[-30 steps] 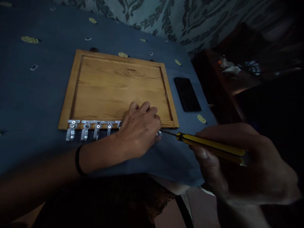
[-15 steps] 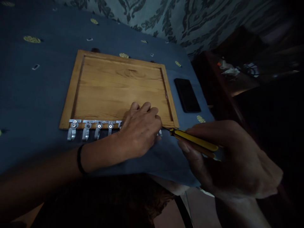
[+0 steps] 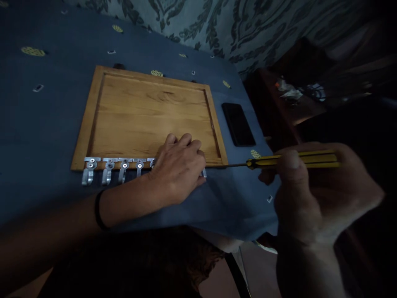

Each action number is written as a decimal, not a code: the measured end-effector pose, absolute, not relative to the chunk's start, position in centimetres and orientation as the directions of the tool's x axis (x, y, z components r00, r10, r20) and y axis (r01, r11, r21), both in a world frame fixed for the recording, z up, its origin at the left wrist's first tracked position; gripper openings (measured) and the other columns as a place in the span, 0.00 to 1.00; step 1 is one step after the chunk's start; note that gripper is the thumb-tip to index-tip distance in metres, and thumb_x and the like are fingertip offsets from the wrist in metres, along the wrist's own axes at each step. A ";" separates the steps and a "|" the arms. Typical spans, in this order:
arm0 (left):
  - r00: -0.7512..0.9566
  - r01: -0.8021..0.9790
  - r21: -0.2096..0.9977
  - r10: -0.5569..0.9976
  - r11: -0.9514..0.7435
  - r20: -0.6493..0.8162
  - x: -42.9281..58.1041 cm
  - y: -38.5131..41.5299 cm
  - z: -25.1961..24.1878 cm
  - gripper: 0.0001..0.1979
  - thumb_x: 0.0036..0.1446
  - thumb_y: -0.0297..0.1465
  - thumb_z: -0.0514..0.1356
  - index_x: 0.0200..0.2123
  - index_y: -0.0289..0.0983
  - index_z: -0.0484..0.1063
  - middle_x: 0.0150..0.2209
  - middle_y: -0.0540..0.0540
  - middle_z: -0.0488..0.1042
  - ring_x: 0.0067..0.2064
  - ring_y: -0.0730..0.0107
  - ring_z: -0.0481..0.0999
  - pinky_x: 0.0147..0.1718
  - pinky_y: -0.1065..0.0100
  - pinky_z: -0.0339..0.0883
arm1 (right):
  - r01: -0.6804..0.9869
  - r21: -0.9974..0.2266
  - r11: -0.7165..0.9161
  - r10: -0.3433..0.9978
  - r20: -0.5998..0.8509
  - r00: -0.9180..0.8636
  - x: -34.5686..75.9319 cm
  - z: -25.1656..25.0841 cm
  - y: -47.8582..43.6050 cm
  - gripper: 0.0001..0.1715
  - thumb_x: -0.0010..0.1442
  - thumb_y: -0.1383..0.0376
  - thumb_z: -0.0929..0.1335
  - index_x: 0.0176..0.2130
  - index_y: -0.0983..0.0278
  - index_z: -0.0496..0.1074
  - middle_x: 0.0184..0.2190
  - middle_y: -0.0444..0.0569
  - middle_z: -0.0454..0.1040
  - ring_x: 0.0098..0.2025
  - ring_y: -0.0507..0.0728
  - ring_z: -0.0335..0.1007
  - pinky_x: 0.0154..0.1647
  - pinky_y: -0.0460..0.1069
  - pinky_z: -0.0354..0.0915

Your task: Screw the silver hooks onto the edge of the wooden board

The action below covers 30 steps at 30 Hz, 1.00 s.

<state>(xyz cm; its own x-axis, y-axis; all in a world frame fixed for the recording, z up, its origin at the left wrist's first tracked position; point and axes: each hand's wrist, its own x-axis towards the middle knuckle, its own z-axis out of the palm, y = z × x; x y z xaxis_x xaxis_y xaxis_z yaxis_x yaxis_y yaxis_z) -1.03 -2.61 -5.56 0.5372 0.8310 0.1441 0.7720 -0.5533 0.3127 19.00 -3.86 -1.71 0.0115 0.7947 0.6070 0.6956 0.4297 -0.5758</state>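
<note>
A framed wooden board (image 3: 149, 111) lies flat on a blue patterned cloth (image 3: 46, 136). Several metal hooks (image 3: 107, 169) are screwed along its near edge. My left hand (image 3: 180, 169) rests palm down on the board's near right edge, fingers curled over it and covering some hooks. My right hand (image 3: 316, 190) grips a yellow and black screwdriver (image 3: 291, 160), held almost level, its thin shaft pointing left toward the board's near right corner.
A black phone (image 3: 238, 123) lies on the cloth just right of the board. The table's right edge drops off near the phone; a dark wooden surface with small clutter (image 3: 291, 93) stands beyond. A patterned wall (image 3: 217, 20) runs behind.
My right hand has pulled back to the right and lifted, so the screwdriver now lies nearly level with its tip away from the hooks. My left hand has stayed put.
</note>
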 end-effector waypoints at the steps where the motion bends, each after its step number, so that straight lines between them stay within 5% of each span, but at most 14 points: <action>1: 0.538 0.770 0.313 0.829 -0.556 0.151 -1.0 -2.6 -5.6 0.14 0.61 0.42 0.66 0.35 0.35 0.76 0.41 0.41 0.75 0.49 0.51 0.70 0.43 0.54 0.56 | 0.660 -0.613 0.434 0.801 0.597 0.028 19.0 -2.0 -3.8 0.14 0.62 0.56 0.73 0.29 0.59 0.70 0.18 0.39 0.69 0.20 0.53 0.66 0.23 0.52 0.61; 9: 0.535 0.770 0.318 0.831 -0.554 0.151 -1.1 -2.6 -5.5 0.14 0.59 0.40 0.68 0.34 0.35 0.76 0.40 0.42 0.74 0.48 0.52 0.70 0.43 0.55 0.56 | 0.357 -0.891 0.281 0.904 0.370 0.214 19.4 -5.4 -3.3 0.17 0.61 0.53 0.73 0.28 0.60 0.70 0.16 0.39 0.68 0.17 0.52 0.61 0.20 0.49 0.57; 30: 0.532 0.779 0.320 0.839 -0.539 0.119 -0.9 -2.5 -5.3 0.14 0.61 0.41 0.67 0.35 0.35 0.76 0.40 0.42 0.75 0.48 0.52 0.70 0.43 0.55 0.56 | 0.205 -0.928 0.311 0.875 0.364 0.319 18.7 -5.8 -2.8 0.19 0.58 0.52 0.75 0.27 0.60 0.70 0.15 0.37 0.68 0.16 0.50 0.60 0.18 0.48 0.55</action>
